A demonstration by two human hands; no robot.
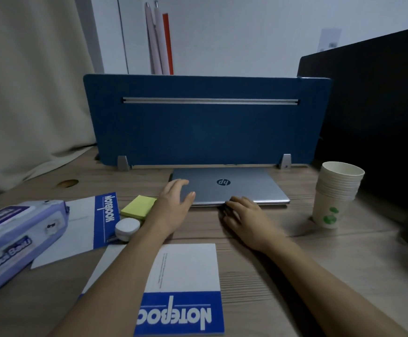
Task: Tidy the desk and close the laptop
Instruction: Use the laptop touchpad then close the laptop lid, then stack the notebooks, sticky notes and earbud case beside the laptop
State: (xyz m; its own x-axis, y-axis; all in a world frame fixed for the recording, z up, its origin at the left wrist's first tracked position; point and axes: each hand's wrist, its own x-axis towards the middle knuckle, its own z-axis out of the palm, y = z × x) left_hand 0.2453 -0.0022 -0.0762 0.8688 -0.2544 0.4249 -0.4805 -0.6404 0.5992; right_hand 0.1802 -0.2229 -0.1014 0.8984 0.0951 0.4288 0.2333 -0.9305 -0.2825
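A silver laptop [246, 188] lies with its lid down on the wooden desk [283, 251], just in front of a blue divider panel. My left hand [173, 200] rests flat on the lid's near left corner, fingers spread. My right hand [244, 218] lies on the desk at the laptop's front edge, fingertips touching that edge. A blue-and-white notebook [186, 288] sits under my left forearm. A second notebook [86, 224] lies to the left. Yellow sticky notes [138, 206] and a small round white object [127, 228] sit between them.
A purple pack of wipes [15, 242] overlaps the left notebook at the desk's left edge. A stack of paper cups [335, 193] stands at the right, beside a dark monitor [380, 122]. The blue divider [205, 132] closes off the back. A curtain hangs at left.
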